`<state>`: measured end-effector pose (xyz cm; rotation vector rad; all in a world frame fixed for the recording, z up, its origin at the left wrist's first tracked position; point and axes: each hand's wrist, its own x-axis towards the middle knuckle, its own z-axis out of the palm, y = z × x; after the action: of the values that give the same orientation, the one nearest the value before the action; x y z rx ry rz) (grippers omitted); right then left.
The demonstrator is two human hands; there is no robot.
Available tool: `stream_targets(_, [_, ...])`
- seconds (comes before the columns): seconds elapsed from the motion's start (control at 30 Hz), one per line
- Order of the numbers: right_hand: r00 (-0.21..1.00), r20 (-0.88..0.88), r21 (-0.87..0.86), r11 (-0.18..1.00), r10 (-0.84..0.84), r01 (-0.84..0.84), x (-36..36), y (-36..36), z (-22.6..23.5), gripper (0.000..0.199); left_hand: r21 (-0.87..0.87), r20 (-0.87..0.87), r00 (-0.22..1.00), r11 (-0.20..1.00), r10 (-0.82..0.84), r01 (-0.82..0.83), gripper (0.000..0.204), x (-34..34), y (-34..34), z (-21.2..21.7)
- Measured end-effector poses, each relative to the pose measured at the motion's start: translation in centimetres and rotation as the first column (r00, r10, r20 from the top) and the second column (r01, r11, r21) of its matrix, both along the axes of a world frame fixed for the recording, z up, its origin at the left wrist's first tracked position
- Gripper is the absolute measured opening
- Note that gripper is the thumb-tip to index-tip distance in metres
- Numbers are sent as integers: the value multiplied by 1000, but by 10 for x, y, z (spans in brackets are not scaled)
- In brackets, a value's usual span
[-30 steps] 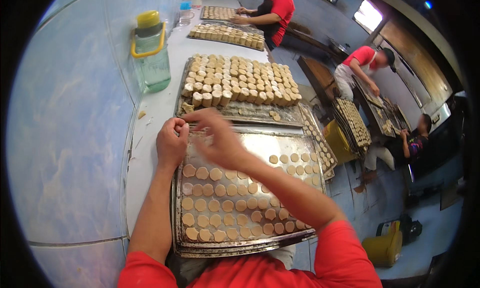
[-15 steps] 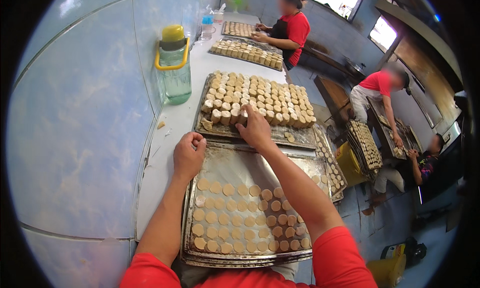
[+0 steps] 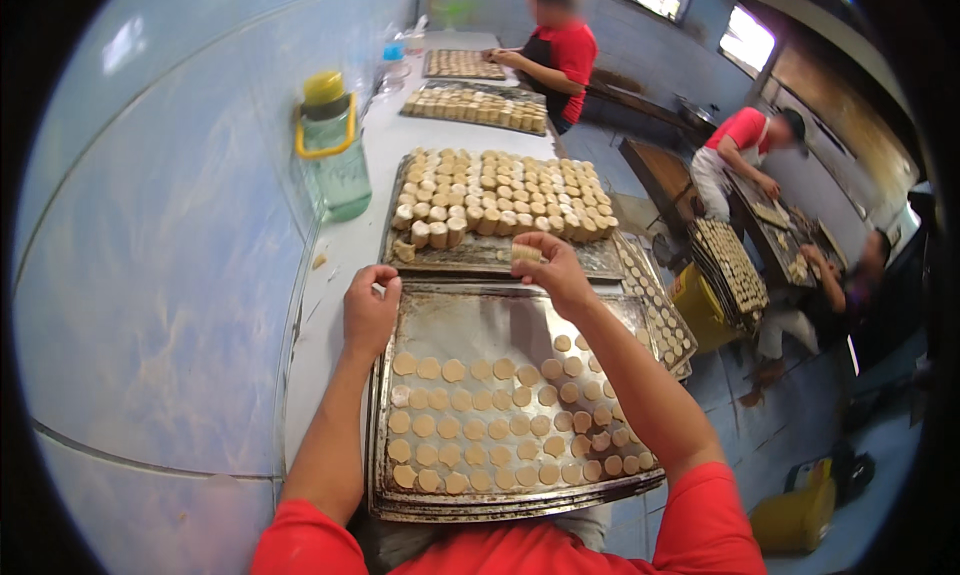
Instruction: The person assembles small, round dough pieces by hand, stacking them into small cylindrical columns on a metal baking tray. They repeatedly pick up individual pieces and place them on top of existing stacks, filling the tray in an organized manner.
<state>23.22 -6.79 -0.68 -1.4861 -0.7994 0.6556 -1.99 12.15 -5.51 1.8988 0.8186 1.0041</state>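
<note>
Between the thumb and fingers of my right hand (image 3: 562, 278) is a short stack of pale dough rounds (image 3: 523, 255), held above the near edge of the far tray (image 3: 470, 262). That tray bears many upright stacks of dough rounds (image 3: 500, 190), packed close together. My left hand (image 3: 371, 310) is closed, fingers curled, at the upper left corner of the near metal tray (image 3: 450, 325); whatever it may hold is hidden. Flat dough rounds (image 3: 453, 371) lie in rows over the near tray's lower part. My right forearm covers some of its right side.
A water jug (image 3: 335, 160) with a yellow lid stands by the tiled wall. Farther along the white table (image 3: 385, 140), a co-worker (image 3: 570, 55) handles another tray. Loaded trays (image 3: 730, 270) are stacked at the right, near two people. A yellow bucket (image 3: 795, 520) sits lower right.
My right hand has drawn back from the front row of stacks toward me, now carrying a stack of rounds. My left hand stays near the tray corner, its fingers slightly raised.
</note>
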Motion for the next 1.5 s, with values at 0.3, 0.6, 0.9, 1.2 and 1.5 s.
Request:
stream_targets(0.3, [982, -58, 33, 983, 182, -180, -53, -66, 18, 38, 47, -165, 846, 853, -507, 520, 22, 36, -97, 72])
stream_targets(0.6, [954, -277, 90, 992, 114, -93, -25, -123, 4, 37, 39, -273, 853, 881, -444, 471, 20, 66, -114, 62])
stream_targets(0.9, [989, -145, -42, 999, 25, -31, -18, -136, -8, 41, 106, -424, 776, 826, -466, 554, 25, 75, -144, 53])
stream_targets(1.2, [932, -336, -33, 987, 136, -156, -46, -116, -16, 41, -165, -226, 722, 756, -654, 634, 27, 63, -123, 56])
stream_targets(1.5, [927, -343, -61, 981, 155, -186, -65, -107, -6, 41, -148, -259, 729, 772, -634, 618, 33, 44, -116, 54])
